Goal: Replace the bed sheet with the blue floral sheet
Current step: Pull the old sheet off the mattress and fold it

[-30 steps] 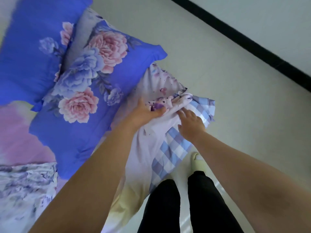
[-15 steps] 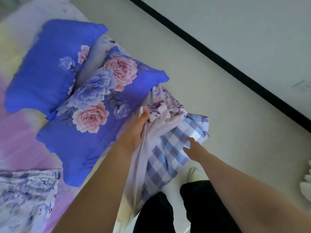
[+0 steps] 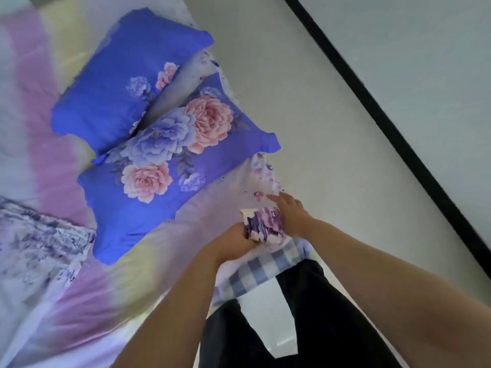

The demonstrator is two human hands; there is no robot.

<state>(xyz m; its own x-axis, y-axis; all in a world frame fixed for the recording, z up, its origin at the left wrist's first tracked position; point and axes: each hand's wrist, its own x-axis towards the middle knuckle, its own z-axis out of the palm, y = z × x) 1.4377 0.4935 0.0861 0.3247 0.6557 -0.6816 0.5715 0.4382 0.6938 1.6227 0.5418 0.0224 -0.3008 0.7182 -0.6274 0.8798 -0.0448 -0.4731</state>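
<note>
The bed sheet point(image 3: 265, 187) is thin, limp cloth, light and quick to slip, and its corner is bunched at the mattress edge over the blue checked mattress cover point(image 3: 255, 272). My left hand point(image 3: 233, 240) grips that bunch closed, so I judge the gathered corner the best hold; my right hand point(image 3: 292, 216) lies open, fingers spread, against it beside the two blue floral pillows point(image 3: 148, 155).

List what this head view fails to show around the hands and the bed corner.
- Left hand: its fingers are hidden under the bunched white-and-purple floral sheet corner.
- Blue-and-white checked mattress cover: mostly covered by arms and sheet.
- Grey-blue floral crumpled cloth: cut by the left edge, motion-blurred.
</note>
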